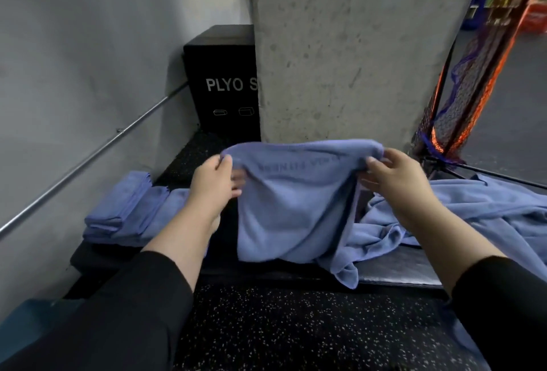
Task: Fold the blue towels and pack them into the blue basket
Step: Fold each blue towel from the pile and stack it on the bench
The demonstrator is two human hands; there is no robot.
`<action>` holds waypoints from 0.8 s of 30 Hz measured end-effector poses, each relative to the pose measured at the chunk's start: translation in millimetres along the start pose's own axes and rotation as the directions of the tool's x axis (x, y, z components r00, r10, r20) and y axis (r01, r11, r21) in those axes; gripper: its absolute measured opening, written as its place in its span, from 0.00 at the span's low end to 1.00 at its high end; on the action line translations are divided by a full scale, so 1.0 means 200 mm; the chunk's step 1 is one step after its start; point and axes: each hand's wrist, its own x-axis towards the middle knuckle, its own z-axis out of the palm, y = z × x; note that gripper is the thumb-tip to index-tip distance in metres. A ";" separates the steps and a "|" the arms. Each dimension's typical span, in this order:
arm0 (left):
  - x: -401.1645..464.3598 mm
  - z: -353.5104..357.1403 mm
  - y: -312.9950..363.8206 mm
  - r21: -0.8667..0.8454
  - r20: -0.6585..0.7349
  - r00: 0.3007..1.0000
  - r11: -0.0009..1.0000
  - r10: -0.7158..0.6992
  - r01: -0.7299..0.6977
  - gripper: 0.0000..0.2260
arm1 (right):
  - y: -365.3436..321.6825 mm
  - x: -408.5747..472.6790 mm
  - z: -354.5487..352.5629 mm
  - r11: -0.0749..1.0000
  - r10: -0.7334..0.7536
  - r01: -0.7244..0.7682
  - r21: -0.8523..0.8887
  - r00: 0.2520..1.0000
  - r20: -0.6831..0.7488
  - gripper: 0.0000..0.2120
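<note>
One blue towel (293, 205) held up over the black bench; folded stack (124, 211) at left, count unclear; loose heap (461, 208) at right. Two hands: left hand (211, 179) and right hand (393, 177) raised, apart, each pinching a top corner. Towel lettering blurred, unreadable. Basket not identifiable.

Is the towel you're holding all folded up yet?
Not yet. The towel hangs spread between the left hand and right hand, each pinching a top corner. Folded ones lie stacked at left.
</note>
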 end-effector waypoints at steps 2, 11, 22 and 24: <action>0.07 0.08 -0.04 0.086 0.066 0.998 0.996 0.001 -0.006 0.25 | 0.08 0.08 0.04 0.998 0.036 -0.030 -0.060 0.993 0.110 0.21; 0.08 0.19 -0.38 0.948 0.246 0.922 0.271 -0.300 -0.165 0.13 | 0.31 -0.05 0.19 0.476 0.319 0.231 -0.849 0.854 0.411 0.23; 0.06 0.15 -0.39 0.986 0.078 0.891 0.166 -0.447 -0.003 0.10 | 0.33 -0.07 0.30 0.273 0.438 0.242 -0.931 0.830 0.344 0.16; 0.07 0.18 -0.41 0.987 0.073 0.884 0.159 -0.462 0.001 0.07 | 0.33 -0.06 0.33 0.274 0.439 0.221 -0.936 0.837 0.326 0.11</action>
